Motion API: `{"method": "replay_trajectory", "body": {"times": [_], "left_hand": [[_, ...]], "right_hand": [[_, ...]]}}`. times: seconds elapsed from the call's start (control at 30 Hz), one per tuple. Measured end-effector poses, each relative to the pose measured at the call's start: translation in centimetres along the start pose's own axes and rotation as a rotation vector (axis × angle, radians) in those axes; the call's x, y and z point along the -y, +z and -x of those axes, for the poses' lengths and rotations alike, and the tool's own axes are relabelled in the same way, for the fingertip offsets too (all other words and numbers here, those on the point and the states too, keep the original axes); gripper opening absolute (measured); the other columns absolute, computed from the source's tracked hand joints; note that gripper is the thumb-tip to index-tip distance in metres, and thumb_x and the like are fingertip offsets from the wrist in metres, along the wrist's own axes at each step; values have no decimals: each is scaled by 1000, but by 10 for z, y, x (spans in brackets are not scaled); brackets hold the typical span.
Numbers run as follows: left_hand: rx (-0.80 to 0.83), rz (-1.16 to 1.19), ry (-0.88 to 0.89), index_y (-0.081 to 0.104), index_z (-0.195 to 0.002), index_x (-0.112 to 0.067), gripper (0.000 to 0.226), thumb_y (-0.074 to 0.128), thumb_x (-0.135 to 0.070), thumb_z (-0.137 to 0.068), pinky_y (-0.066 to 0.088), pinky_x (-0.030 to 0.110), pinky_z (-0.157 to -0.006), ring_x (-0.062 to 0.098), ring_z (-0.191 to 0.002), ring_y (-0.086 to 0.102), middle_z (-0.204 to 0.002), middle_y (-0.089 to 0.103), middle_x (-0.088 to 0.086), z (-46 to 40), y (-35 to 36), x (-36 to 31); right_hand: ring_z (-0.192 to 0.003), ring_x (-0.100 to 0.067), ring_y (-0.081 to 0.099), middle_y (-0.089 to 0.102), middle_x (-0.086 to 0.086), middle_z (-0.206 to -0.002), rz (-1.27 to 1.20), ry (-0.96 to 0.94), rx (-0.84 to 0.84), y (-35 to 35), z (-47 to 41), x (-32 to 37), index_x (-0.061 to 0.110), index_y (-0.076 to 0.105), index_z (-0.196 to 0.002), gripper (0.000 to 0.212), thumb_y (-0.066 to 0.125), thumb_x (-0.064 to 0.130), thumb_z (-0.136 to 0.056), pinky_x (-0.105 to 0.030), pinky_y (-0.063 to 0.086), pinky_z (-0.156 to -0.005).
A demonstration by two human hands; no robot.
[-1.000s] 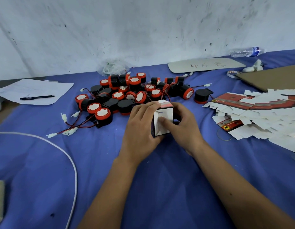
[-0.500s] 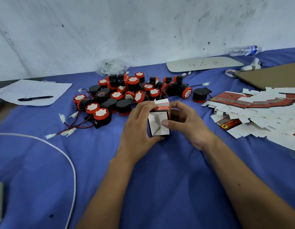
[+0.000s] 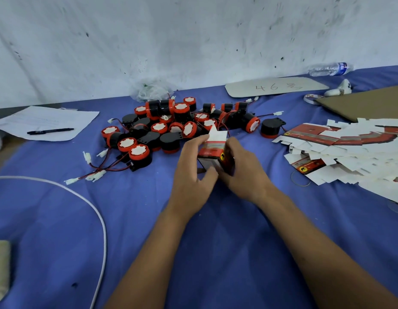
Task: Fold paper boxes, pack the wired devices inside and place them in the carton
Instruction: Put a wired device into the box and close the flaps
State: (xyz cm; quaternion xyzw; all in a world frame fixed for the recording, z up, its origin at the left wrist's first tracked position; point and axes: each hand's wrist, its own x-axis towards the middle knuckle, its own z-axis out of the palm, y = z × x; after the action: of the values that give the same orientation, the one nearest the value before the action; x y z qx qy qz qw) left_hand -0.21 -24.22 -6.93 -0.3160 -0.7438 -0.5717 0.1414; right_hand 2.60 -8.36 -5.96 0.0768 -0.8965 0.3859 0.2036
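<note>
Forearms reach in from the near edge of the blue cloth (image 3: pixel 216 264) and meet over a small paper box (image 3: pixel 212 152), which both hands hold just above the cloth. The left hand (image 3: pixel 191 172) curls round the box's left side, fingertips up at the top edge and thumb tucked low against the near face. The right hand (image 3: pixel 242 170) wraps the right side, its fingers bent over the red printed panel. A white flap (image 3: pixel 217 134) stands up from the top, beyond the fingertips, so that end is not yet closed; whether the lower end is fully tucked is hard to tell, since the palms hide it.

The step in hand looks like the folding of the box, with the body squared up and one end open. The next move probably calls for one hand to keep the box steady, open end up, while the other reaches past it for a device.

Just beyond the hands lies the heap of wired devices (image 3: pixel 171 128), black and red drums with white caps, their thin leads and white plugs trailing out to the left of the left hand. To the right of the right hand spreads a pile of flat box blanks (image 3: pixel 349 152). Farther right, past the blanks, a brown cardboard sheet (image 3: pixel 367 103) shows, perhaps a flap of the carton.
</note>
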Motion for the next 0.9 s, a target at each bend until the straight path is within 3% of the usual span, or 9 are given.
{"method": "replay_trajectory", "body": {"times": [0.1, 0.2, 0.3, 0.4, 0.53, 0.63, 0.7, 0.77, 0.9], "left_hand": [[-42, 269, -216, 45, -143, -31, 55, 57, -47, -91, 50, 20, -96, 2, -126, 57, -134, 58, -19, -2, 2, -4], [-69, 222, -332, 47, -139, -34, 65, 57, -67, -83, 55, 21, -92, -3, -117, 61, -128, 63, -20, -3, -6, 1], [-71, 46, -330, 58, -116, -39, 43, 52, -67, -84, 54, 18, -81, -5, -101, 66, -108, 69, -29, -2, -16, 8], [-127, -102, -284, 59, -106, -31, 30, 46, -53, -91, 46, 10, -65, -6, -86, 63, -93, 65, -36, -5, -21, 12], [-138, -156, -294, 58, -119, -31, 29, 52, -17, -94, 48, 10, -67, -12, -91, 60, -96, 66, -29, -3, -21, 19], [-96, -144, -341, 56, -120, -33, 44, 54, 0, -90, 45, 4, -68, -20, -94, 56, -101, 62, -28, -3, -20, 21], [-75, -127, -368, 56, -119, -32, 45, 56, 2, -90, 46, 4, -66, -21, -93, 56, -102, 62, -27, -5, -20, 24], [-73, -135, -375, 58, -121, -30, 44, 59, 1, -90, 46, 3, -65, -21, -92, 57, -102, 62, -28, -7, -20, 26], [-97, -180, -375, 63, -123, -24, 39, 62, -4, -90, 47, 5, -63, -9, -91, 62, -101, 64, -24, -8, -21, 28]], "right_hand": [[-77, -26, 59, 66, -4, -93, 232, -183, 103, 1, -1, 15, 15, 50, -111, 35, 71, 15, -83, -44, 49, -67], [-80, -25, 61, 68, -2, -92, 447, -336, 186, 5, 1, 32, 15, 58, -111, 33, 69, 22, -80, -44, 48, -83], [-91, -17, 60, 68, 5, -100, 524, -362, 297, 5, 3, 41, 21, 62, -111, 36, 66, 46, -85, -37, 40, -98], [-84, -10, 56, 66, 8, -94, 293, -326, 376, -9, 1, 47, 18, 67, -102, 35, 71, 50, -88, -29, 45, -86], [-72, -12, 64, 70, 5, -77, -94, -293, -156, -24, -4, 41, 11, 72, -81, 22, 65, 25, -96, -31, 50, -69], [-68, -22, 60, 66, 0, -71, 78, -81, -511, -36, -34, 6, 10, 64, -77, 24, 58, 20, -97, -37, 46, -65], [-102, -33, 58, 70, -11, -104, 483, 174, -374, -47, -61, -30, 9, 66, -108, 19, 58, 11, -91, -40, 48, -83], [-139, -40, 31, 46, -18, -145, 697, 382, -88, -59, -79, -63, 14, 48, -142, 59, 60, 6, -84, -49, 41, -104], [-141, -43, 28, 37, -20, -150, 706, 403, 187, -68, -90, -85, 22, 22, -159, 86, 69, 23, -86, -53, 35, -112]]}}
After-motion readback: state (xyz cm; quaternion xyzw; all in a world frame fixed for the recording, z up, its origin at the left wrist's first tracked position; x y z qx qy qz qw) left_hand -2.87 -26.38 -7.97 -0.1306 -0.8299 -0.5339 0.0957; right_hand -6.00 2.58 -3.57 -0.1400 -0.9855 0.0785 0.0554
